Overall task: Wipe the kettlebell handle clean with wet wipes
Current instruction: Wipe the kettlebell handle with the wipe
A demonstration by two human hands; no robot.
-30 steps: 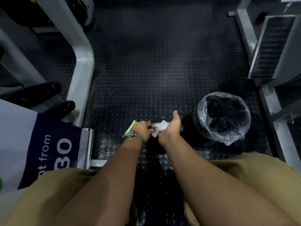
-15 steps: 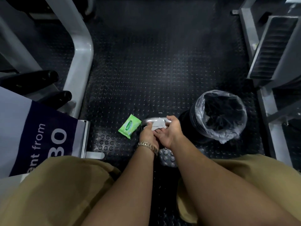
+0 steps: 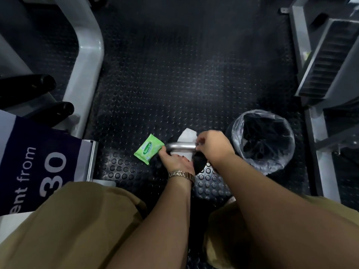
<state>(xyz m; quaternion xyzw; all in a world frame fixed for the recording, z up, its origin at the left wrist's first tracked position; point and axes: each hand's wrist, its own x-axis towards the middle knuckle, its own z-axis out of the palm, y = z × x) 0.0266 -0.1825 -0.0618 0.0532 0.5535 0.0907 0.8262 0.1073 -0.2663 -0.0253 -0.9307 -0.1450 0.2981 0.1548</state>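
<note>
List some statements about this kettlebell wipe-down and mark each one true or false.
1. The green wipes pack lies on the studded floor, left of the kettlebell handle. True.
2. The bin has no liner. False: the bin at the right is lined with clear plastic.
3. The right hand pinches the white wet wipe at the handle. True.
4. The wristwatch is on the right wrist. False: the wristwatch sits on the wrist of the left hand.
5. The wipes pack is inside the bin. False: it is on the floor, on the handle's other side.
</note>
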